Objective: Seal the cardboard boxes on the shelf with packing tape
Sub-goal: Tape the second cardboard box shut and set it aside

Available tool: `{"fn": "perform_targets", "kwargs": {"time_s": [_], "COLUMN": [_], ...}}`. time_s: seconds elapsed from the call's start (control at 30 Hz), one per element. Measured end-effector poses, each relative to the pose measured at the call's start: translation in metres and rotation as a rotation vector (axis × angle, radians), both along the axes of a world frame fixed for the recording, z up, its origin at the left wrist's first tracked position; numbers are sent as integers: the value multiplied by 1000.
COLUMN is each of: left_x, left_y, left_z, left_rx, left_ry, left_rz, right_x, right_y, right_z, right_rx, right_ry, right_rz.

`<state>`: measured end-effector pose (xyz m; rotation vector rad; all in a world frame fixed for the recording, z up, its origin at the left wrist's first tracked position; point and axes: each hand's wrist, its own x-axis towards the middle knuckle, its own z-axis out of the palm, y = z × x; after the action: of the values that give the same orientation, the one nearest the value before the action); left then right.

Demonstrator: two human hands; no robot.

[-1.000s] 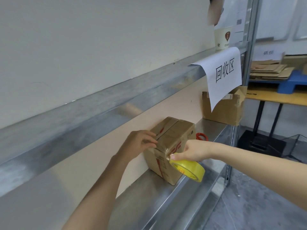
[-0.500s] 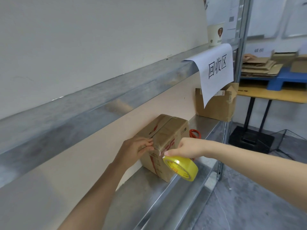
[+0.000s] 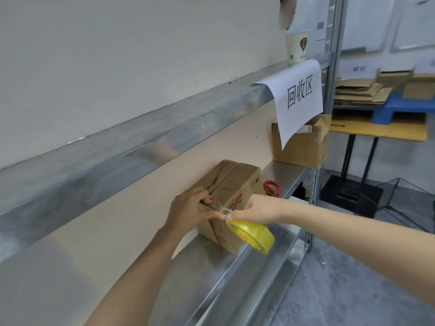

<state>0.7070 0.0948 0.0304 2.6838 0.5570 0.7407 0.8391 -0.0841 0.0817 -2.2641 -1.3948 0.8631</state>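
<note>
— What are the fingers doing?
— On the left hand [image 3: 190,212] the fingers [image 3: 207,199] curl over the near top edge of the cardboard box [image 3: 237,184]. The thumb lies along the front face, on a clear strip of tape. Its tip meets the fingertips of the right hand [image 3: 256,209].
— And the right one?
— It pinches the yellow tape roll [image 3: 251,235]. The roll hangs tilted at five o'clock from the fingertips, in front of the lower corner of the box.
— Where is the box?
— It stands on the metal shelf [image 3: 211,267], with its back against the beige panel. Both forearms reach to it from about six and four o'clock.
— What else is near?
— Red-handled scissors [image 3: 271,187] lie on the shelf at two o'clock from the box, just beside it. Farther along in the same direction stands a second box [image 3: 303,149] with its flaps open. A paper sign [image 3: 299,100] hangs partly over it. At twelve o'clock above the sign a paper cup [image 3: 297,47] stands on the upper shelf. At three o'clock from the sign, well apart, flattened cardboard [image 3: 360,91] lies on a blue pallet [image 3: 400,109].
</note>
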Motion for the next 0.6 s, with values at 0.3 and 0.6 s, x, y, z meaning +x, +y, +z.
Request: {"fn": "perform_targets", "kwargs": {"time_s": [0.3, 0.6], "left_x": [-3, -5], "left_y": [3, -1], "left_z": [0, -13], "left_rx": [-90, 11], "left_ry": [-8, -71], "left_rz": [-42, -60], "right_x": [5, 4], "right_y": [-3, -4], "right_z": [6, -17], "right_rx": [4, -33], "right_ry": [-39, -147], "right_rz": [-2, 38]}}
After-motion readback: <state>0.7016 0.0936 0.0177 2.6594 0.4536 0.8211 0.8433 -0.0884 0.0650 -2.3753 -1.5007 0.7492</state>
